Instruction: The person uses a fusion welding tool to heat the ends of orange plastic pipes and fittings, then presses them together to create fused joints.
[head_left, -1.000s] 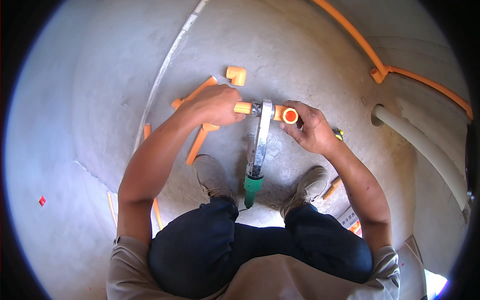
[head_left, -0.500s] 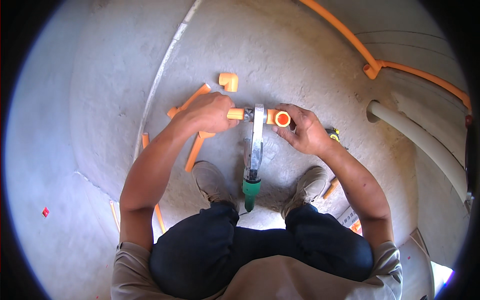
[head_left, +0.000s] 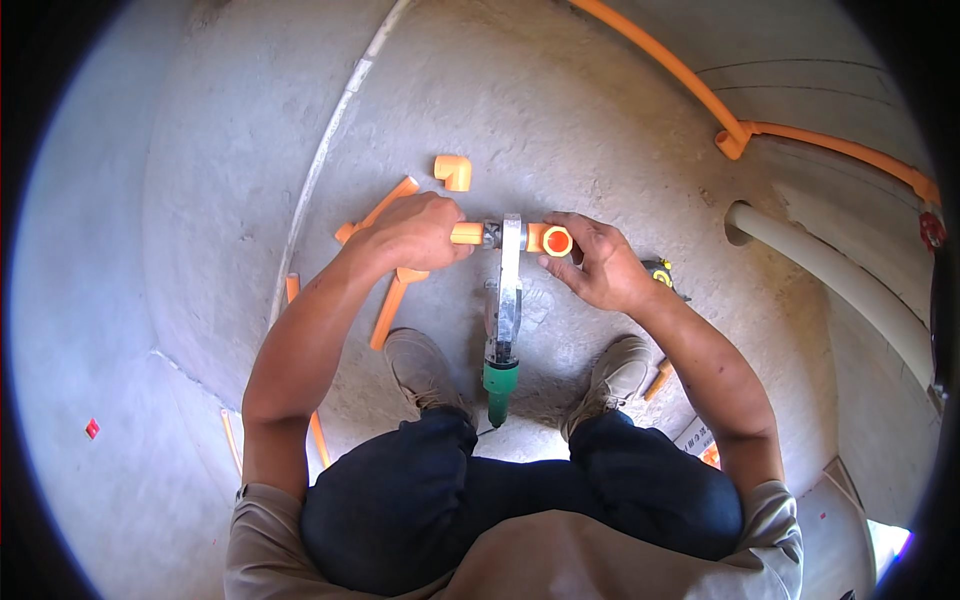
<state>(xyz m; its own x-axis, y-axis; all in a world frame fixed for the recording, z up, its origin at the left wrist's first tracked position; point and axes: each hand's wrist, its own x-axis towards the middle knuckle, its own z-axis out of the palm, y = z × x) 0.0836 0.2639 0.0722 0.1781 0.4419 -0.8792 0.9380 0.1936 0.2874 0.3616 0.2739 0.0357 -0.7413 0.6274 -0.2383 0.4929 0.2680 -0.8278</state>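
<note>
Between my feet stands a pipe welding iron (head_left: pixel 508 290) with a green handle and a flat metal heating plate. My left hand (head_left: pixel 422 228) is closed round an orange plastic pipe (head_left: pixel 467 233), whose end meets the dark socket on the plate's left side. On the other side, my right hand (head_left: pixel 597 262) grips an orange elbow fitting (head_left: pixel 556 241) between thumb and fingers, pressed against the plate's right side. The fitting's round opening faces up. Beyond my left hand, a loose orange elbow (head_left: pixel 453 172) lies on the concrete floor.
Cut orange pipes (head_left: pixel 388 312) lie beneath and beside my left arm. A tape measure (head_left: pixel 660 274) is by my right wrist. A white conduit (head_left: pixel 335 115) crosses the floor at left. At right, a thick pale pipe (head_left: pixel 830 272) and an orange pipe run (head_left: pixel 690 75) follow the wall.
Both hands keep their hold on the pipe and the elbow fitting at the heating plate. The whole view has shifted slightly; little else differs.
</note>
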